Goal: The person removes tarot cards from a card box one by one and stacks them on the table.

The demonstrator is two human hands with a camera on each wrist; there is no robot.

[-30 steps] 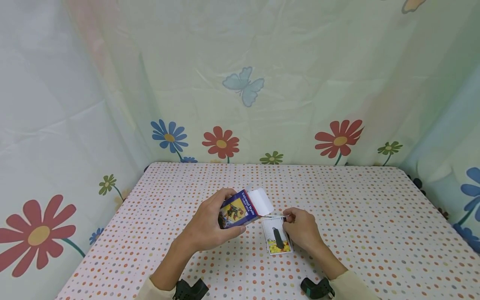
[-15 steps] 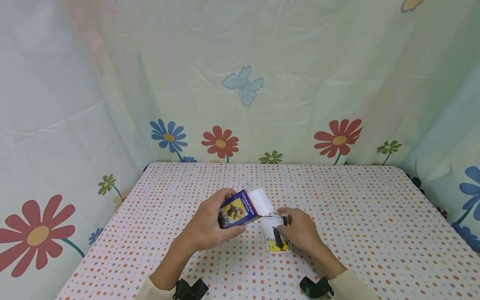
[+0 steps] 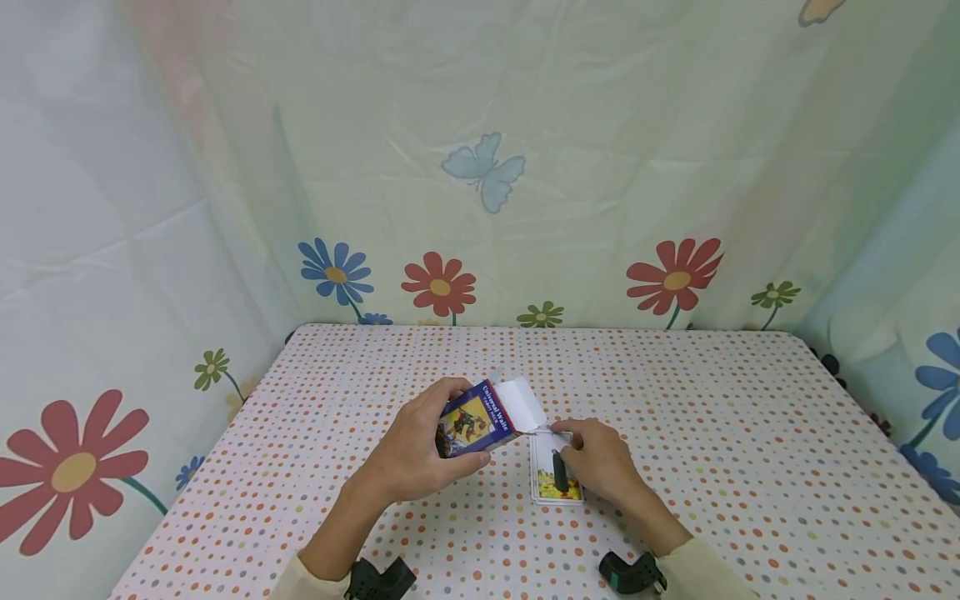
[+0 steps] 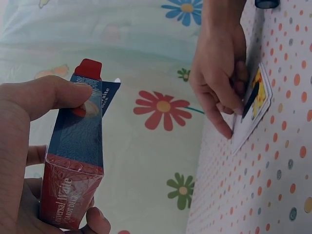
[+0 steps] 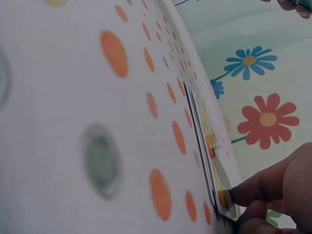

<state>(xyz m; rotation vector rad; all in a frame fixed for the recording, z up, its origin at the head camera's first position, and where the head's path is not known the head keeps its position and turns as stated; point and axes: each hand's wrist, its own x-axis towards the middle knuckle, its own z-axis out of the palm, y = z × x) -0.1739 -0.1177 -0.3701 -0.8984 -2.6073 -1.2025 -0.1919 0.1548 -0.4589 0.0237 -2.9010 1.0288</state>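
Note:
My left hand [image 3: 416,458] grips a blue tarot deck box [image 3: 471,422], tilted above the table, with its white flap [image 3: 522,406] standing open toward the right. In the left wrist view, the thumb lies on the box's blue side [image 4: 80,136] and the fingers wrap beneath its red end. Just right of the box, a small stack of tarot cards [image 3: 547,492] lies face up on the table; the top one shows a dark figure over yellow. My right hand [image 3: 602,458] holds the stack at its upper right, index finger at the far edge and thumb on the face.
A polka-dot cloth covers the table [image 3: 675,392]. Behind it hangs a curtain [image 3: 570,208] printed with flowers and a butterfly. Dark wrist devices [image 3: 381,579] sit near both sleeves at the front edge.
My right thumb and index finger have shifted left over the cards. The stack has turned slightly straighter and its edges look more even. The left hand and box stay still.

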